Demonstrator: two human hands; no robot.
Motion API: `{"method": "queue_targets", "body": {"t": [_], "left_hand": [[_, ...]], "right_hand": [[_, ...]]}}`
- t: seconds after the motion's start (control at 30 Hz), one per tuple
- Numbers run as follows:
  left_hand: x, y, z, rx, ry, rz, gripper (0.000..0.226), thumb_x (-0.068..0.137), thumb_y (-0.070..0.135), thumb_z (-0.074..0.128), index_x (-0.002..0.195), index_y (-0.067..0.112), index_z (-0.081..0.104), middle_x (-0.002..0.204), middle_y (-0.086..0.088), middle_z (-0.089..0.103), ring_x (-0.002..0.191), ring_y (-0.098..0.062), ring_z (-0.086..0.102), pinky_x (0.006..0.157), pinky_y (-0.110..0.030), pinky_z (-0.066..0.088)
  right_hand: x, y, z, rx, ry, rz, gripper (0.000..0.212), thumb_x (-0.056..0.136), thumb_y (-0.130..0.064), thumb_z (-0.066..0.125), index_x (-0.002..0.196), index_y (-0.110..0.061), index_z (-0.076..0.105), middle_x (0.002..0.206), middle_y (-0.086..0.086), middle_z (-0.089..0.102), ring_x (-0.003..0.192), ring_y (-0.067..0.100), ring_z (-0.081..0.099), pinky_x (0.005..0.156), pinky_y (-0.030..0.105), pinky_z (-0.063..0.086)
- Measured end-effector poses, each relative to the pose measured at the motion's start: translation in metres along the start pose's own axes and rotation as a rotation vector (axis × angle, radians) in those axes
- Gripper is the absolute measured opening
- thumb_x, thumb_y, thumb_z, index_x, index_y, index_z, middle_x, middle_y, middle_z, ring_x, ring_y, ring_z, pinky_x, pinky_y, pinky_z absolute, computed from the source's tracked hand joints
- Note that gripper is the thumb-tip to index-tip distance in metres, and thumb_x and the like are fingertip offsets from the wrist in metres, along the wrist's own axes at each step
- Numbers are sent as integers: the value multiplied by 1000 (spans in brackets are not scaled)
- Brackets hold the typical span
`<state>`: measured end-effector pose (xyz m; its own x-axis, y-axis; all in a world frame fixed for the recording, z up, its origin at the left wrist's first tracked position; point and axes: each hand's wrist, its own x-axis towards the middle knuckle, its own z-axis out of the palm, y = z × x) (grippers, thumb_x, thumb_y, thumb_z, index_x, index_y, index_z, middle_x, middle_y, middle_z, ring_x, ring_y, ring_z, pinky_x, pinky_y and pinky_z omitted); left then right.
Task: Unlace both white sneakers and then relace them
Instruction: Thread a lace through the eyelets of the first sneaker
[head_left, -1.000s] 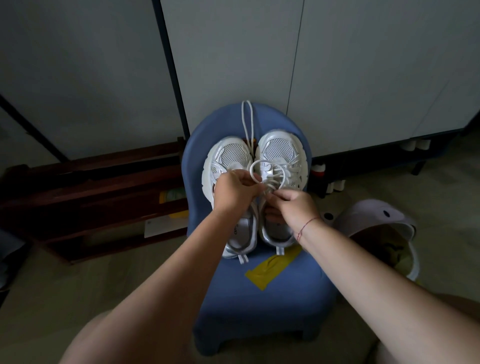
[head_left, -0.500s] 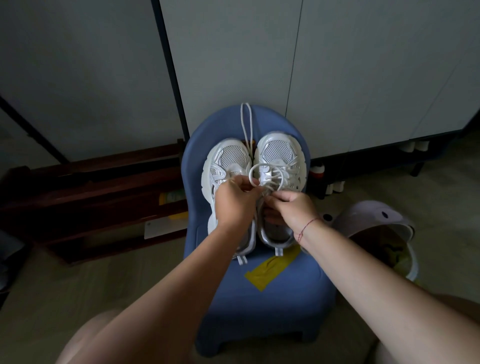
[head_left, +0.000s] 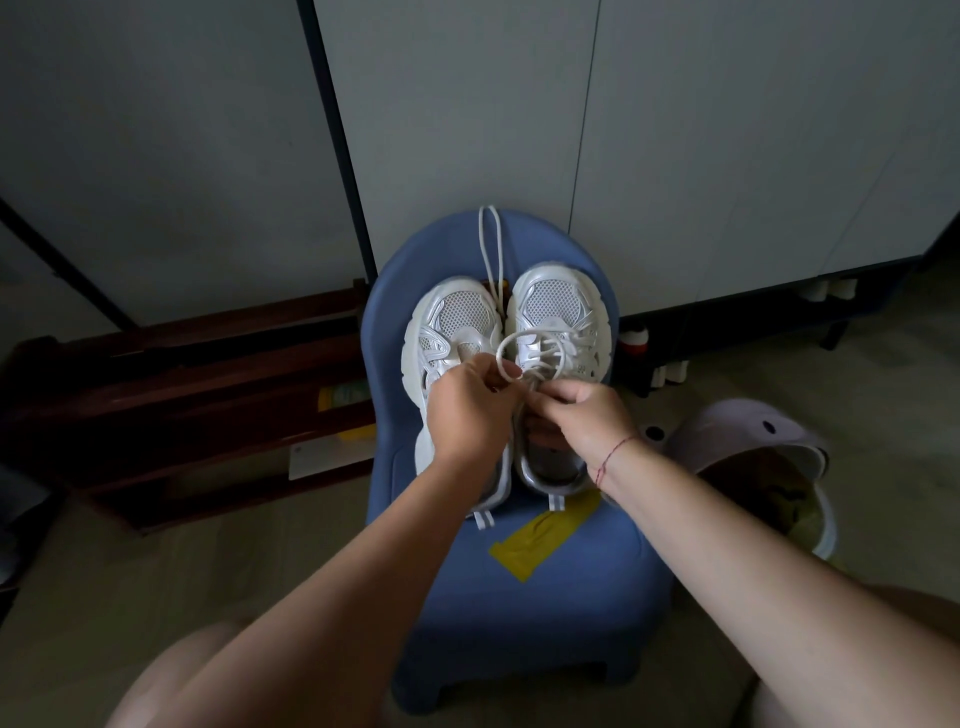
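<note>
Sneakers, the white pair, sat side by side on the seat of a blue chair (head_left: 545, 597), toes toward the wall, as the head camera looked down on them. The left sneaker (head_left: 457, 322) showed no lace across its front. A loose lace (head_left: 491, 249) lay between the two toes and ran up the chair back. The right sneaker (head_left: 558, 317) carried its lace, with one loop (head_left: 530, 356) standing free above the tongue.

The left hand (head_left: 467, 410) pinched that loop between thumb and curled fingers, over the gap between the shoes. The right hand (head_left: 582, 415), a red thread on its wrist, was bunched close beside it, fingertips nipped on the lace low by the tongue. Which strand it held I couldn't tell.

Over the last second very little had shifted. Both hands had stayed close together over the same shoe, the loop had kept much the same size, and neither shoe had moved on the seat.

To my eye the job was partway through: one shoe stripped, the other being worked at the top of its lacing. Whether the loop was being drawn out or tied down I couldn't say. With so little slack gained, small tugs seemed wiser than a hard pull, which might drag the shoe along the seat.
</note>
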<state>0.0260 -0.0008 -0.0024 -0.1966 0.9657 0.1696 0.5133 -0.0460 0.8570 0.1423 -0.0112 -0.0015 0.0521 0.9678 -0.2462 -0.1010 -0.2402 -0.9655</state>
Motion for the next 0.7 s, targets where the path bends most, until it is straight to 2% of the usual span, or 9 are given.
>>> {"method": "queue_targets", "body": {"t": [0.1, 0.17, 0.27, 0.4, 0.5, 0.57, 0.63, 0.7], "left_hand": [[10, -3, -3, -16, -18, -19, 22, 74, 27, 82, 89, 15, 71, 76, 2, 74, 76, -16, 69, 70, -34, 55], [14, -3, -5, -27, -45, -31, 17, 75, 24, 82, 85, 13, 73, 75, 1, 73, 70, -14, 67, 69, -31, 54], [17, -2, -6, -13, -119, -35, 12, 78, 22, 80, 83, 12, 75, 72, 0, 70, 61, -9, 58, 64, -22, 45], [19, -4, -8, 58, -192, -20, 15, 82, 24, 76, 89, 11, 77, 73, -1, 68, 62, -7, 56, 52, -9, 37], [20, -4, -9, 64, -251, 2, 26, 78, 34, 79, 83, 8, 75, 70, -3, 67, 59, -8, 52, 55, -19, 39], [22, -4, -10, 74, -282, 10, 30, 72, 35, 84, 80, 8, 73, 73, -2, 69, 60, -7, 54, 55, -19, 41], [22, -4, -10, 81, -283, 15, 28, 71, 31, 85, 82, 9, 73, 73, -2, 69, 60, -6, 56, 56, -18, 43], [22, -5, -9, 70, -260, 19, 27, 71, 28, 86, 84, 8, 74, 77, -4, 72, 66, -12, 62, 62, -26, 49]], "right_hand": [[2, 0, -3, -33, -30, 3, 21, 91, -1, 56, 81, -15, 69, 68, 4, 69, 54, 13, 66, 55, 24, 57], [4, 0, -4, -51, -28, 4, 24, 91, 2, 55, 78, -14, 67, 61, 1, 68, 50, 12, 65, 51, 23, 56], [5, 1, -6, -62, -28, 12, 22, 90, 3, 57, 75, -12, 64, 56, -1, 67, 48, 11, 65, 50, 24, 56], [6, 2, -6, -100, -22, -13, 19, 89, 1, 59, 74, -10, 63, 64, 4, 67, 50, 12, 65, 52, 25, 57], [5, 1, -6, -169, -11, -41, 17, 90, -4, 60, 74, -10, 62, 68, 9, 66, 56, 16, 65, 56, 28, 58], [4, 0, -8, -251, 0, -68, 16, 89, -6, 61, 74, -11, 62, 68, 10, 66, 61, 20, 65, 59, 32, 59], [4, 0, -9, -329, 24, -98, 19, 88, -4, 62, 70, -11, 60, 62, 7, 65, 56, 17, 65, 58, 30, 58], [5, 1, -9, -394, 47, -126, 21, 87, -2, 61, 68, -11, 58, 55, 2, 63, 47, 11, 63, 53, 27, 55]]}}
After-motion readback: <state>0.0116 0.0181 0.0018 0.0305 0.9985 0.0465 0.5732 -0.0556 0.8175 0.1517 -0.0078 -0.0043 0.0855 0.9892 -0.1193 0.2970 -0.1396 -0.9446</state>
